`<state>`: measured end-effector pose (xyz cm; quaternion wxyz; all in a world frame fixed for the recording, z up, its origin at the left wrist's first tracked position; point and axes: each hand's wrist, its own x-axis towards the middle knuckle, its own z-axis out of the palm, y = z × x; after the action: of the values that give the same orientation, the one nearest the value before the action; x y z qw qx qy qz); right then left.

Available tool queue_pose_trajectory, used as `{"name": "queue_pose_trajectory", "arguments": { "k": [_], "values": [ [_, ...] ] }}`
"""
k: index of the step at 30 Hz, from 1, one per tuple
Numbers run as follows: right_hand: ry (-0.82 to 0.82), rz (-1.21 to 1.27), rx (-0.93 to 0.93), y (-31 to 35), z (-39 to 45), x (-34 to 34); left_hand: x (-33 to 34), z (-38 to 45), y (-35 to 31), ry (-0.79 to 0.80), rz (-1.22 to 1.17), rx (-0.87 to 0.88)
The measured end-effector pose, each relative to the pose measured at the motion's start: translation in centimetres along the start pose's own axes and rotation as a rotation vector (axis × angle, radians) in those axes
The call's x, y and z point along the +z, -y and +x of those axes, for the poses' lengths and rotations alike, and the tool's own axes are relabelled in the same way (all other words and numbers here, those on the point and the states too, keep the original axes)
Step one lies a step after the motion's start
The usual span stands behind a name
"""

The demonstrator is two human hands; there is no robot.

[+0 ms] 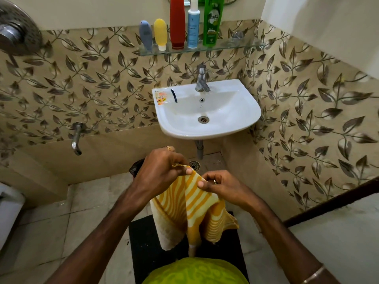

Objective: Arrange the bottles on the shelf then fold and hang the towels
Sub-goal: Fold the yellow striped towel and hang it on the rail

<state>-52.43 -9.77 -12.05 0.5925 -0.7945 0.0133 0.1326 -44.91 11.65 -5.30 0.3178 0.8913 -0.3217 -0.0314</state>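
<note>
Both forearms reach forward from 6 o'clock, hands close together low centre. Left hand (162,168) knuckles up, fingers curled, pinching the top edge of the yellow-and-white striped cloth towel (188,210); a loose yellow thread shows at its fingertips. Right hand (217,184) just beside it at 3 o'clock, thumb and fingers pinching the same top edge; ring on one finger, bangle on that wrist. Towel hangs bunched below both hands, over a black floor mat (143,242).

At 12 o'clock, clear glass wall shelf (235,46) carries five upright bottles in a row: grey-blue tube (145,34), yellow tube (160,33), red bottle (177,22), white-and-blue bottle (193,23), green shampoo bottle (212,21). White ceramic washbasin (235,117) below it, steel tap (202,78) at its rear.
</note>
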Motion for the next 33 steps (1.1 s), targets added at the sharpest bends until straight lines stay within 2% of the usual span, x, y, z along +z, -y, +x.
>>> {"name": "queue_pose_trajectory", "arguments": {
  "k": [7,10,15,17,20,23,25,29,33],
  "values": [
    [-0.086,0.033,-0.012,-0.7,-0.3,-1.4,-1.1,-0.1,0.2,-0.038,0.001,-0.041],
    [-0.143,-0.027,-0.028,-0.3,-0.3,-1.5,-1.1,-0.1,0.4,-0.064,0.023,-0.085],
    [-0.210,-0.081,-0.082,0.4,-0.2,-0.5,-0.6,-0.1,0.3,-0.110,0.182,-0.185],
    [-0.206,-0.112,-0.108,0.8,-0.2,-0.1,-0.3,-0.1,0.0,-0.054,0.209,-0.139],
    [-0.185,-0.155,-0.150,1.3,-0.1,0.4,0.2,-0.1,-0.1,0.125,0.162,0.011],
    [-0.202,-0.195,-0.198,1.8,0.3,0.7,0.8,0.1,-0.1,0.313,0.043,0.037],
    [-0.218,-0.186,-0.212,1.9,0.4,0.5,1.1,0.2,-0.1,0.345,0.082,0.064],
    [-0.257,-0.144,-0.197,2.1,0.1,0.0,1.1,0.3,-0.4,0.259,0.090,0.107],
    [-0.185,-0.081,-0.139,2.0,0.3,0.0,1.2,0.3,-0.8,0.132,0.142,0.113]
  ]
}}
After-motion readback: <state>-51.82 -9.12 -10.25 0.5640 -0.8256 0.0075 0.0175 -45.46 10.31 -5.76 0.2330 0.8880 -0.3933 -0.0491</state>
